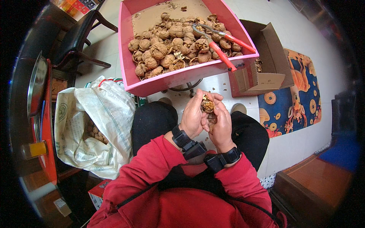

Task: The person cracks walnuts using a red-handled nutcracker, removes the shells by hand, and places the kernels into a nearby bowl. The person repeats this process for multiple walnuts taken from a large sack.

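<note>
Between both hands, a cracked walnut (pixel 208 106) shows its kernel inside the broken shell. The fingers of my left hand (pixel 194 115) hold it from the left, and my right hand (pixel 222 122) closes on it from the right. More brown shell shows lower down, between my right fingers and palm. Beyond the hands stands a pink box (pixel 188 74), with many walnuts (pixel 168 45) heaped inside, some cracked. A nutcracker with red handles (pixel 221 54) lies over the heap and the box's near right edge, its jaws apart.
A white woven sack (pixel 99 114) holding walnuts stands at left. An open cardboard box (pixel 268 79) sits right of the pink box, beside a patterned mat (pixel 299 97). A black chair (pixel 74 42) is at upper left, a wooden piece of furniture (pixel 316 179) at lower right. Shell bits lie on the floor.
</note>
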Available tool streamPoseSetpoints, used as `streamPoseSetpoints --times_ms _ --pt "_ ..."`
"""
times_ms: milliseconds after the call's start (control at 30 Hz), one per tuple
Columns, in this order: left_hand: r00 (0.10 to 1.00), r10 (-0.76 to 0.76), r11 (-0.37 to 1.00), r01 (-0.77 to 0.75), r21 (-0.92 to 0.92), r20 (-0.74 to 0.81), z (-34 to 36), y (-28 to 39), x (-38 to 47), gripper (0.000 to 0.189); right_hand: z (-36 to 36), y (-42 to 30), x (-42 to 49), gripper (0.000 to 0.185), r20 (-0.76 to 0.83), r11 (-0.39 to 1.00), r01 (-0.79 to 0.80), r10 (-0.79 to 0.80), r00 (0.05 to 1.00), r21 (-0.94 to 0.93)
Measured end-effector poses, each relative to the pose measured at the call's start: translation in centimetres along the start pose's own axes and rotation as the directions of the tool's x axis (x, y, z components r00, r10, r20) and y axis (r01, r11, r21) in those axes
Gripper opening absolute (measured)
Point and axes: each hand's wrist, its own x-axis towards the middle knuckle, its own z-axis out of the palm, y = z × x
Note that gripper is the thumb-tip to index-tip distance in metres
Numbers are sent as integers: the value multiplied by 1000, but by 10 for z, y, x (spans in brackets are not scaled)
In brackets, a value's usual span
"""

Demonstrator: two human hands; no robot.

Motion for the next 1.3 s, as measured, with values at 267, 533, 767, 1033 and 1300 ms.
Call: streamPoseSetpoints --times_ms 267,533,767,1033,1300 --pt "1000 -10 973 5 -230 -21 -12 -5 9 37 -2 1 2 23 -60 863 146 -199 978 -483" --pt "995 -96 890 102 -443 36 -19 -8 11 28 -10 -12 1 18 -141 833 177 -289 947 -525" --pt "989 -129 946 101 -309 -71 -15 -8 7 23 -21 -24 6 23 -138 977 37 -8 990 210" --pt "988 -134 954 107 -280 -78 -14 -6 11 22 -48 -44 10 37 -242 639 -33 338 910 769" --pt "983 -170 971 155 -183 -69 -8 -5 9 21 -83 -187 79 70 -239 596 340 -245 940 728"
